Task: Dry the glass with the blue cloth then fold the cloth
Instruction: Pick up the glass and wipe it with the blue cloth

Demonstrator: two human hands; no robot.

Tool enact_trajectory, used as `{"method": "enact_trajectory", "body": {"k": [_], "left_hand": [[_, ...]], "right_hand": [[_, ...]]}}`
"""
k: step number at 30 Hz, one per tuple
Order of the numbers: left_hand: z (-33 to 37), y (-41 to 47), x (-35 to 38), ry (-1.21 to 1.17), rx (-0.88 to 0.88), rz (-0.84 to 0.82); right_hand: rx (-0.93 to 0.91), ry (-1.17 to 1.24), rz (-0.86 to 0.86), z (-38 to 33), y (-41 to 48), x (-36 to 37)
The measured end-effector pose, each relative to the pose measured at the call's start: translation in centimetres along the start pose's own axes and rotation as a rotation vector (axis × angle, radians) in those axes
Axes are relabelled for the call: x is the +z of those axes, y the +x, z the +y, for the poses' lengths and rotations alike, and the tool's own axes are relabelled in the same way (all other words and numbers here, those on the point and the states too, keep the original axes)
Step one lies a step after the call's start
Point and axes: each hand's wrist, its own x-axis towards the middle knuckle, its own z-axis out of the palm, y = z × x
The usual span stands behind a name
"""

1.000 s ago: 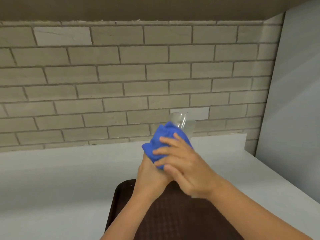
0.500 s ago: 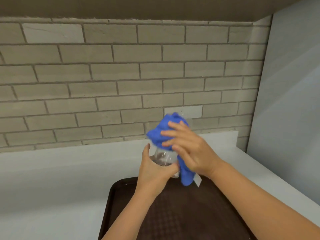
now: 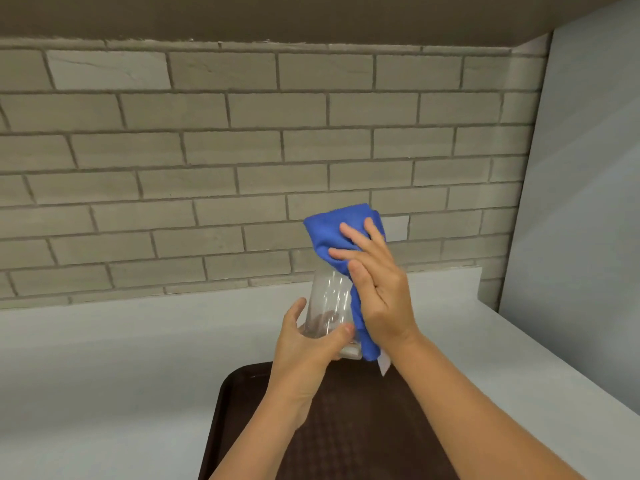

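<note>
Left hand (image 3: pixel 308 344) wrapped tight around the bottom of the glass (image 3: pixel 329 303). Right hand (image 3: pixel 379 289) pressing the blue cloth (image 3: pixel 332 230) flat on its side, above the brown tray (image 3: pixel 242 403).

Hidden and cut-off parts

The blue cloth (image 3: pixel 341 230) covers the glass's (image 3: pixel 329 303) upper part, so its rim cannot be seen. The brown tray (image 3: pixel 363 427) runs off the bottom edge, as do both forearms. The small white tag (image 3: pixel 383 365) is unreadable.
</note>
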Motion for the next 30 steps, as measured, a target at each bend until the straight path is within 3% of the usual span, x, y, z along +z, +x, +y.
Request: {"method": "enact_trajectory", "body": {"k": [5,9,12,17,21,26,30], "left_hand": [[0.6,-0.1,-1.1,-0.232,0.009,-0.111],[0.9,-0.2,-0.9,-0.306,0.007,-0.115],[1.0,0.0,-0.8,-0.322,0.023,-0.113],[1.1,0.3,-1.5,-0.327,0.018,-0.075],[0.9,0.1,-1.4,-0.366,-0.017,-0.102],[1.8,0.7,-1.0,-0.365,0.017,-0.196],[2.0,0.9,-0.7,-0.338,0.035,-0.239]], "right_hand": [[0.028,0.181,-0.009,-0.9,-5.8,1.9],[0.197,0.245,-0.014,-1.5,-0.9,1.5],[0.307,0.338,0.032,-2.2,0.9,1.0],[0.323,0.39,0.029,-3.1,-5.7,2.6],[0.419,0.441,0.032,-2.2,-1.8,1.9],[0.538,0.68,0.12,-1.4,1.0,1.1],[0.805,0.984,0.135,-0.9,-0.7,1.0]]}}
